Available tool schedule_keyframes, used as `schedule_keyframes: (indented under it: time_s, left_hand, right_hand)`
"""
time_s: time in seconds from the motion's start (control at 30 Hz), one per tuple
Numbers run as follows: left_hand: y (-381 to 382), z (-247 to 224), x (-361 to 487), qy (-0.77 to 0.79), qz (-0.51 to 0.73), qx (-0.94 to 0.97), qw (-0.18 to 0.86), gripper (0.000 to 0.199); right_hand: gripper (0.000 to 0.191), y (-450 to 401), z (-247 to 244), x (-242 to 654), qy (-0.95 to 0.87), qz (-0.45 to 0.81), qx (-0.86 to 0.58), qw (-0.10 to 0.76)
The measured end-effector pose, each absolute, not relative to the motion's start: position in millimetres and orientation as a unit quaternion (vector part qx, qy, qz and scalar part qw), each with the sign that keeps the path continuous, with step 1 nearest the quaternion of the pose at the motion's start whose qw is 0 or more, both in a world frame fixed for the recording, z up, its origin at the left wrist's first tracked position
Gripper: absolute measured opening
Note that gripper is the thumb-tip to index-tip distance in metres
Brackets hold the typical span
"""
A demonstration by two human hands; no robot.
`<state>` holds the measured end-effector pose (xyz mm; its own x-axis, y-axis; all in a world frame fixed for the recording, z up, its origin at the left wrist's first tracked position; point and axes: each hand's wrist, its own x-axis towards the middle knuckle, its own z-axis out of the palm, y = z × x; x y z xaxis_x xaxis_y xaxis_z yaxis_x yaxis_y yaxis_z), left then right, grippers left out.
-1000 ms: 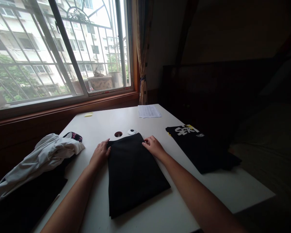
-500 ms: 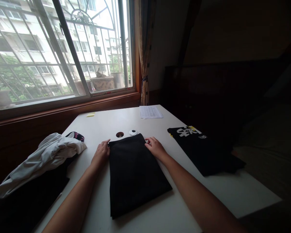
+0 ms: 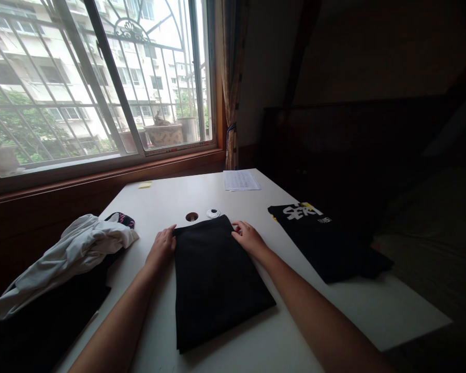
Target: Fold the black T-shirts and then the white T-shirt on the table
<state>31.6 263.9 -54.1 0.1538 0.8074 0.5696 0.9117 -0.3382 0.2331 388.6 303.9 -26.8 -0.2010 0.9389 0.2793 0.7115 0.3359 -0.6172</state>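
Observation:
A folded black garment (image 3: 215, 282) lies flat on the white table, its kind not clear from the plain face that shows. My left hand (image 3: 163, 246) is at its far left corner, fingers closed on the edge. At the far right edge, my right hand (image 3: 249, 237) has its thumb and bent fingers on the cloth. The fingertips under the edge are partly hidden. To the right lies a black printed shirt (image 3: 314, 243) with white and yellow lettering.
On the left, a white garment (image 3: 77, 243) is heaped over dark clothes (image 3: 62, 305). The white table (image 3: 171, 194) bears papers (image 3: 241, 180), yellow sticky notes (image 3: 145, 184), a cable hole (image 3: 191, 217) and its round white cover (image 3: 213, 213). Behind are a window (image 3: 151, 77) and a curtain (image 3: 232, 88).
Almost nothing differs. The folded garment and both hands stay in place, with only a very slight shift of the view.

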Motion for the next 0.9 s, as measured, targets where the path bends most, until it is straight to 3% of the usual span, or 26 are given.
schedule_keyframes:
  time_s: [0.3,0.57,0.9]
  left_hand:
    - [266,-55,31,-0.568,-0.312,-0.757,0.088,0.046]
    - [265,-54,32,-0.571,-0.309,-0.755,0.087,0.046]
    - [263,-53,33,-0.57,-0.31,-0.756,0.088,0.045]
  right_hand:
    - [0.04,295,-14,386,-0.744,0.196,-0.572,0.283]
    - [0.057,284,-2,383,-0.747,0.235,-0.575,0.236]
    - [0.059,279,-1,379,-0.746,0.291,-0.522,0.294]
